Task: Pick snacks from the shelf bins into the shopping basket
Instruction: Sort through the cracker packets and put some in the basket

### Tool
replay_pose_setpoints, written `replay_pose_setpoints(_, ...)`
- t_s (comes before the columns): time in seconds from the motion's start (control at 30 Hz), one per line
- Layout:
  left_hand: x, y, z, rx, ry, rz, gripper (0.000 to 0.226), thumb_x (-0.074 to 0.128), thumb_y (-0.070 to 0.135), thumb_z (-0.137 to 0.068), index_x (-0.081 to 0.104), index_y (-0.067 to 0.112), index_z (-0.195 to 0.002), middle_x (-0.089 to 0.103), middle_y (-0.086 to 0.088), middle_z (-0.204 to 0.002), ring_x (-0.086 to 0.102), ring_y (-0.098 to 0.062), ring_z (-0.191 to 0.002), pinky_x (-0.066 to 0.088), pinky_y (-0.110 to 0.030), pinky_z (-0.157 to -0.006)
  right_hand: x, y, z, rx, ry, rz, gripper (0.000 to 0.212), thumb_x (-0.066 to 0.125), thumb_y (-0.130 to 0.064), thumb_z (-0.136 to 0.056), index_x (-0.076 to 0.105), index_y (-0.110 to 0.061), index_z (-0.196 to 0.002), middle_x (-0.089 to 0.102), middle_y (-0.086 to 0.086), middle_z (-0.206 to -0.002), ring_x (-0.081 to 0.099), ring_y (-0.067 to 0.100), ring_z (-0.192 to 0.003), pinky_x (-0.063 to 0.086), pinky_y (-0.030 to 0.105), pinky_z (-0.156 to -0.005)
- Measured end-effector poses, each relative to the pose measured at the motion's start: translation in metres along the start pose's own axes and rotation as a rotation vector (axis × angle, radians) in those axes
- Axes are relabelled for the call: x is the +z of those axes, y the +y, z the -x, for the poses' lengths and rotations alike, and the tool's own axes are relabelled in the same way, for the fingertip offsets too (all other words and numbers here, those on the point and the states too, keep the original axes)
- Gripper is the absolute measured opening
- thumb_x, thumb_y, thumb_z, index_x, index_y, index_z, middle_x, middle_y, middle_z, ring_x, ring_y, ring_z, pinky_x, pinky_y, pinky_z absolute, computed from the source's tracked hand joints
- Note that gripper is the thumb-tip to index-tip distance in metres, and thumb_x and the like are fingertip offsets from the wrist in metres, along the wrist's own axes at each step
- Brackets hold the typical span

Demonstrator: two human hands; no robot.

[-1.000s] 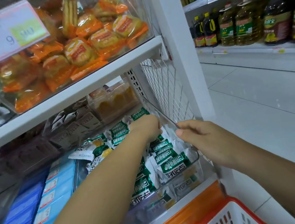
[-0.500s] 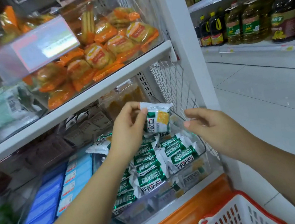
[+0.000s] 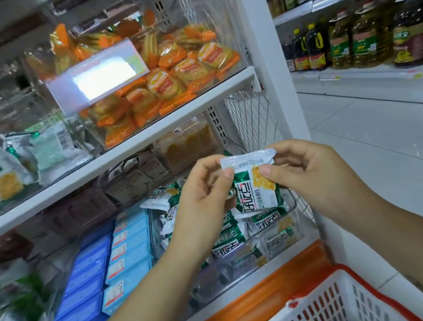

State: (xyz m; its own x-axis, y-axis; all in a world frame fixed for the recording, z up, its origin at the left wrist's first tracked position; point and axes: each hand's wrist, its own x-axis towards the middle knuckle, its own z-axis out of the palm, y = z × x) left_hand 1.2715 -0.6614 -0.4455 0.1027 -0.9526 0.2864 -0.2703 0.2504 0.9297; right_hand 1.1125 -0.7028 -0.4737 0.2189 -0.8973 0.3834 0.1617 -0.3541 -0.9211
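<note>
Both hands grip one green-and-white snack packet [image 3: 254, 184], held upright in the air above the clear shelf bin [image 3: 292, 219] that carries more packets of the same kind. The left hand [image 3: 205, 202] pinches its left edge between thumb and fingers, and the right hand [image 3: 312, 173] pinches the upper right part near the crimped top seal. The white shopping basket [image 3: 342, 305] with a red rim sits below, at the lower right.
</note>
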Motion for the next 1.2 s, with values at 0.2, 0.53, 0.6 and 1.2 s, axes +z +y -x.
replay_pose_setpoints(0.2, -0.001, -0.006, 0.008, -0.272, 0.037, 0.292, 0.041, 0.066, 0.034, -0.075, 0.061, 0.016, -0.111, 0.073, 0.000, -0.100, 0.069, -0.014, -0.092, 0.058, -0.031, -0.074, -0.003, 0.001, -0.005, 0.062, 0.141, -0.140, 0.007, 0.067, -0.018, -0.086, 0.066, -0.024, -0.089, 0.074, -0.004, -0.079, 0.070, 0.007, -0.070, 0.049, 0.023, -0.060)
replay_pose_setpoints(0.53, 0.022, -0.005, 0.019, -0.237, -0.003, 0.278, 0.008, 0.061, 0.010, -0.085, 0.056, 0.005, -0.086, 0.071, -0.006, -0.069, 0.069, -0.010, -0.065, 0.058, -0.020, -0.066, 0.003, 0.005, -0.006, 0.181, 0.235, -0.254, 0.005, 0.066, -0.022, -0.088, 0.064, -0.017, -0.088, 0.074, -0.001, -0.073, 0.066, 0.007, -0.056, 0.047, 0.022, -0.056)
replay_pose_setpoints(0.6, 0.023, -0.003, 0.021, -0.205, -0.020, 0.260, 0.003, 0.056, 0.007, -0.090, 0.054, 0.004, -0.089, 0.072, -0.007, -0.069, 0.070, -0.011, -0.064, 0.056, -0.019, -0.063, 0.004, 0.007, -0.006, 0.211, 0.239, -0.288, 0.005, 0.064, -0.021, -0.089, 0.063, -0.017, -0.089, 0.073, -0.002, -0.069, 0.064, 0.005, -0.053, 0.048, 0.023, -0.058)
replay_pose_setpoints(1.2, -0.019, 0.002, 0.004, -0.499, -0.109, 0.370, 0.033, 0.059, 0.028, -0.081, 0.062, 0.008, -0.106, 0.074, -0.011, -0.089, 0.072, -0.022, -0.078, 0.061, -0.036, -0.066, 0.011, -0.010, 0.007, -0.193, -0.338, 0.279, 0.019, 0.077, -0.014, -0.074, 0.069, -0.030, -0.079, 0.062, -0.020, -0.115, 0.057, -0.007, -0.107, 0.046, 0.012, -0.093)
